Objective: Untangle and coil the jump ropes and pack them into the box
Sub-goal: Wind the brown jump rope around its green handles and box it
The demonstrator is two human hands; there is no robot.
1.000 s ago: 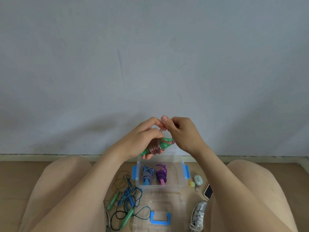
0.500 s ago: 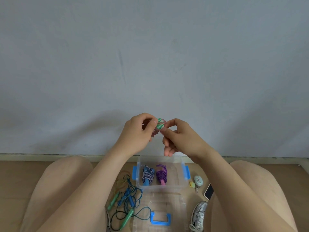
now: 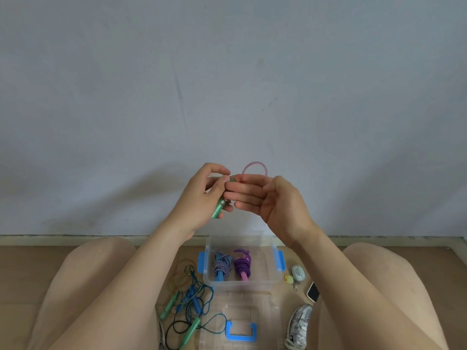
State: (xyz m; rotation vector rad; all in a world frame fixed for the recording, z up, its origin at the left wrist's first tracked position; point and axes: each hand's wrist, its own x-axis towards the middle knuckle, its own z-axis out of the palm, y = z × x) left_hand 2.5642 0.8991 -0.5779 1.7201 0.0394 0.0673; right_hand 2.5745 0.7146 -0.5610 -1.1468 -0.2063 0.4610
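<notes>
My left hand [image 3: 202, 198] grips the green handles [image 3: 217, 210] of a coiled jump rope, held up in front of the wall. A pink loop of that rope [image 3: 255, 165] arcs above the fingers of my right hand [image 3: 273, 200], which pinches its end beside the handles. Below, on the floor between my knees, stands the clear box [image 3: 265, 281] with blue clips. It holds a blue-and-white striped coiled rope [image 3: 221, 265] and a purple coiled rope [image 3: 242, 265]. A tangle of blue and green ropes [image 3: 189, 306] lies left of the box.
The box's clear lid with a blue handle [image 3: 241, 332] lies in front of the box. To the right are a small pale case [image 3: 298, 272], a phone [image 3: 313, 291] and a grey shoe [image 3: 299, 324]. My bare legs flank the items.
Both hands rose slightly. The bundle turned more upright in my left hand, and my right hand drew a pink loop of rope out above the handles.
</notes>
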